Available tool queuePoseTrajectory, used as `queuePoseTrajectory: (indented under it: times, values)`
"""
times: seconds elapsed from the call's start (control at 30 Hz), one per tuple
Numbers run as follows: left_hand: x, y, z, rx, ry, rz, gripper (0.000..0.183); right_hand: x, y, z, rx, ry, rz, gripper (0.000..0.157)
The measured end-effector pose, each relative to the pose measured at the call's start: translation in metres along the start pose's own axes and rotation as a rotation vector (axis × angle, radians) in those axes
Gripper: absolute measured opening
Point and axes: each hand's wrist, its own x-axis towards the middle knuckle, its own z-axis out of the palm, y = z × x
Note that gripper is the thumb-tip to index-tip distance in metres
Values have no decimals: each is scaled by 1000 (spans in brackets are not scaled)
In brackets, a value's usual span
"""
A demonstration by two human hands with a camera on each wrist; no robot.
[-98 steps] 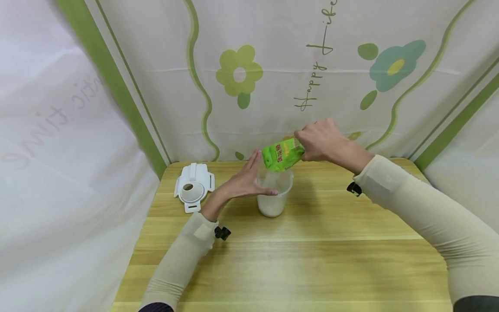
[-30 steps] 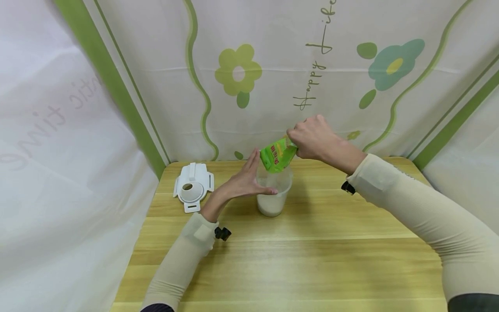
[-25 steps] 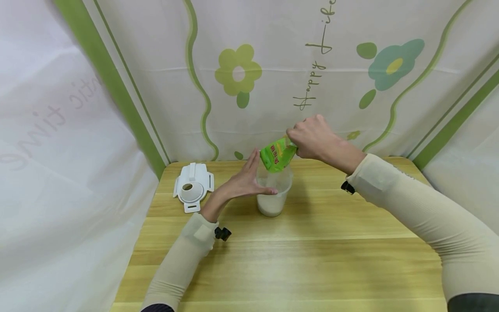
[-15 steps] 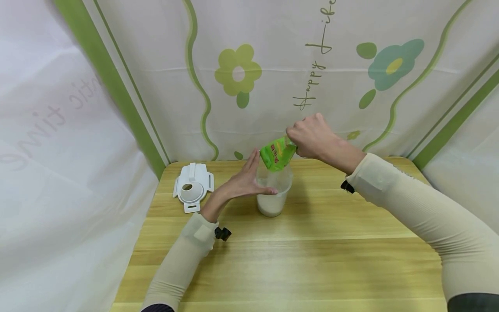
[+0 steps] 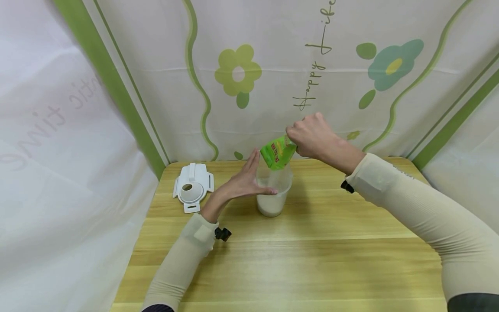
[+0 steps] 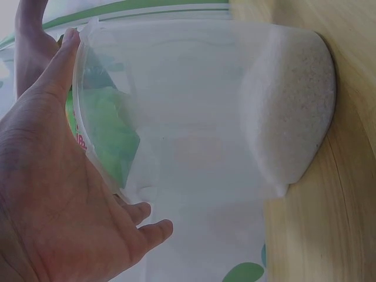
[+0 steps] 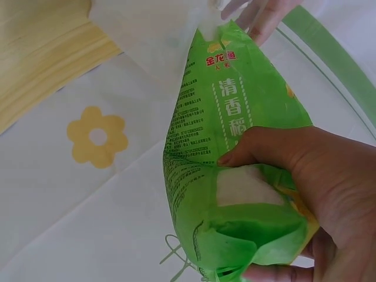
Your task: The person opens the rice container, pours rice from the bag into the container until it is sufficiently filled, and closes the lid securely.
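Note:
My left hand (image 5: 244, 180) grips a translucent plastic tub (image 5: 284, 187) near its rim, thumb on the near side and fingers round the left. The tub stands upright on the table, with white rice (image 6: 294, 94) heaped in its bottom. Above it, my right hand (image 5: 313, 138) holds a green rice bag (image 5: 279, 151) by its upper end, mouth tilted down into the tub. In the right wrist view my thumb lies across the rice bag (image 7: 217, 111), whose narrow end points at the tub; a pale stream shows there.
A white lid (image 5: 192, 184) with a round opening and slotted tabs lies at the table's back left. The wooden table (image 5: 312, 260) ends at a printed fabric wall (image 5: 156, 56) behind, with more fabric at either side.
Since the earliest frame, my right hand has shifted a little left with the rice bag, which tips more steeply and looks flatter. My left hand keeps its place on the tub.

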Motion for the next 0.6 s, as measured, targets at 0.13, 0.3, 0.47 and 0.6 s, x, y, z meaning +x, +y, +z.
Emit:
queuePoseTrajectory:
  times: [0.13, 0.3, 0.47, 0.6]
  values:
    - [0, 0, 0, 0, 2, 3, 140, 0, 0, -2, -12, -9, -1, 7]
    - [1, 0, 1, -1, 7, 5, 140, 1, -1, -3, -31, 1, -7, 8]
    - [0, 0, 1, -2, 4, -1, 141, 2, -3, -4, -34, 17, -13, 9]
    - [-1, 1, 0, -9, 2, -6, 141, 2, -3, -4, -40, 29, -18, 8]
